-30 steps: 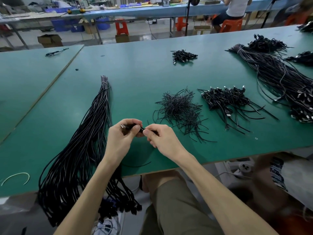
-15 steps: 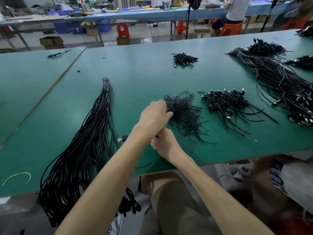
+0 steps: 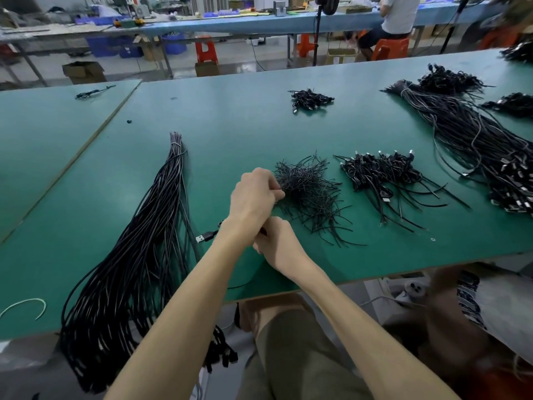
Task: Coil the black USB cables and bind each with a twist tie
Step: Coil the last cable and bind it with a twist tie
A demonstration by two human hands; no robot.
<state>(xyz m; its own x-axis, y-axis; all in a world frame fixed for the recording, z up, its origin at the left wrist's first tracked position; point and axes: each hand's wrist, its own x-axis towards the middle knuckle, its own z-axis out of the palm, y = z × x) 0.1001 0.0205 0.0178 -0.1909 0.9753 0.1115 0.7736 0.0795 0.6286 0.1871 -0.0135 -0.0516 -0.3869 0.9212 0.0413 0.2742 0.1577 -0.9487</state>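
head: left hand (image 3: 253, 197) now at ties (image 3: 310, 190)

Likely a factory: long worktables (image 3: 230, 122), cable bundles (image 3: 138, 255).

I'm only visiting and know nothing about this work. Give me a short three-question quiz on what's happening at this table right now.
1. True or false: the left hand touches the pile of twist ties.
2. The long cable bundle hanging over the green table's near edge lies: A) left of both hands, B) right of the twist ties, C) on the far blue bench.
3. Fill in: the cable held by the right hand ends in a silver ___ plug.
Key: 1 true; 2 A; 3 USB.
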